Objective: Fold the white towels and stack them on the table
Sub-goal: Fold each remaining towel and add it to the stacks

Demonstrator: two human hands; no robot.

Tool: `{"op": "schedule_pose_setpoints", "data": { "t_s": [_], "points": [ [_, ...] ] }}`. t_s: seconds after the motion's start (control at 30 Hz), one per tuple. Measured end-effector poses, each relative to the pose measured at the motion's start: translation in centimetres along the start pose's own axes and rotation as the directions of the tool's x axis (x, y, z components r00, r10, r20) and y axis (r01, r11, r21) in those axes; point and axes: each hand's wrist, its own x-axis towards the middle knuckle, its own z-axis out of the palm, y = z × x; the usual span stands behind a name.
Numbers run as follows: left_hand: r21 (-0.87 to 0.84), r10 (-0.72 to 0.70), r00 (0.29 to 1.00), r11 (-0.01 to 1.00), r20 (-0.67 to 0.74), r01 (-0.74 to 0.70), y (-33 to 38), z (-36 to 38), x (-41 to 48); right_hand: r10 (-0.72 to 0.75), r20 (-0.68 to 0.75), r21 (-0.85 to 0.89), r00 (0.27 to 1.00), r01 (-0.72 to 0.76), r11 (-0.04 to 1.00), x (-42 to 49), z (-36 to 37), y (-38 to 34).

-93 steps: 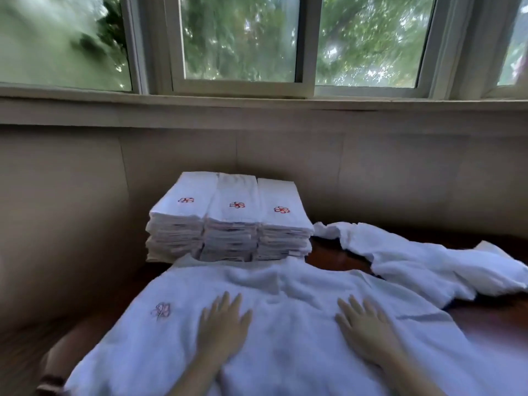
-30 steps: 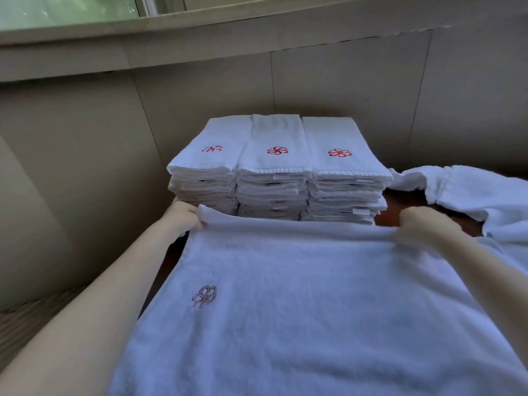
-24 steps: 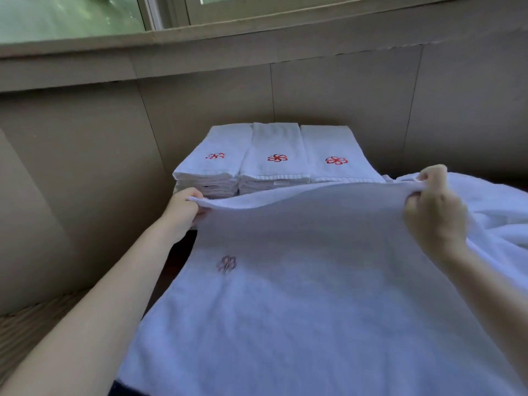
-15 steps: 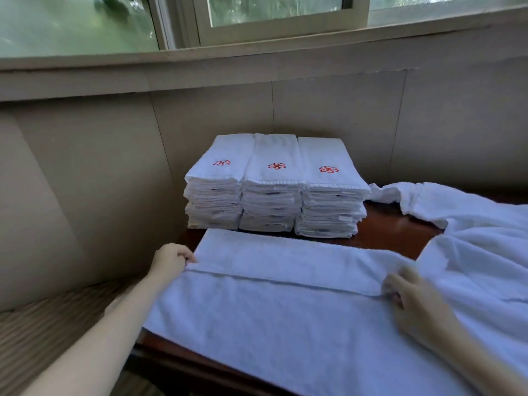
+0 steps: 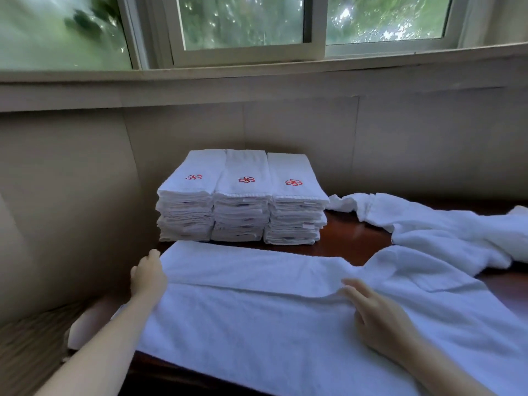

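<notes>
Towel flap [image 5: 257,267], lowered, at left grip [image 5: 148,277]

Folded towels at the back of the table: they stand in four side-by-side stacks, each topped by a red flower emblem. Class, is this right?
Not quite. The head view shows three side-by-side stacks of folded towels, not four. They do stand at the back of the table, each topped by a red flower emblem.
</notes>
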Motion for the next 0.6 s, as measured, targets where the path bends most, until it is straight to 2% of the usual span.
{"op": "schedule_pose_setpoints", "data": {
  "t_s": [0.07, 0.13, 0.2, 0.27, 0.3, 0.37, 0.43, 0.47, 0.53, 0.6],
  "points": [
    [0.173, -0.032, 0.999, 0.985, 0.019, 0.028, 1.2, -0.5, -0.1, 0.107, 0.009, 0.015, 0.994, -0.107, 0.994, -0.8, -0.4, 0.6],
    [0.376, 0.003, 1.0, 0.927, -0.023, 0.006, 3.5, -0.8, -0.8, 0.219, -0.057, 0.024, 0.974, -0.218, 0.976, -1.2, -0.7, 1.7],
    [0.402, 0.112, 0.994, 0.91, -0.008, -0.1, 7.4, -0.5, -2.3, 0.4, -0.128, 0.066, 0.907, -0.395, 0.916, -0.8, -1.2, 3.2],
    [0.27, 0.255, 0.958, 0.92, 0.134, -0.283, 12.7, 0.7, -5.0, 0.609, -0.11, 0.135, 0.786, -0.595, 0.792, 0.1, -1.4, 5.7],
    [0.151, 0.339, 0.917, 0.916, 0.209, -0.373, 15.7, 1.6, -6.8, 0.688, -0.072, 0.177, 0.722, -0.669, 0.722, 0.5, -1.7, 7.0],
    [-0.141, 0.506, 0.792, 0.861, 0.343, -0.489, 21.9, 3.0, -10.9, 0.777, -0.055, 0.224, 0.627, -0.75, 0.622, 1.0, -2.6, 9.5],
    [-0.383, 0.612, 0.676, 0.789, 0.411, -0.481, 26.8, 4.6, -15.1, 0.795, -0.001, 0.14, 0.607, -0.787, 0.601, 0.9, -3.6, 11.6],
    [-0.438, 0.639, 0.645, 0.765, 0.42, -0.472, 28.2, 5.5, -16.8, 0.792, 0.077, 0.064, 0.606, -0.796, 0.602, 0.8, -4.0, 12.6],
    [-0.358, 0.675, 0.651, 0.737, 0.348, -0.573, 29.3, 7.2, -19.2, 0.785, 0.229, -0.041, 0.576, -0.8, 0.599, 0.3, -4.3, 14.4],
    [-0.183, 0.725, 0.652, 0.688, 0.221, -0.703, 28.9, 8.5, -20.2, 0.794, 0.244, -0.041, 0.556, -0.812, 0.582, 0.0, -3.9, 16.0]
  ]
}}
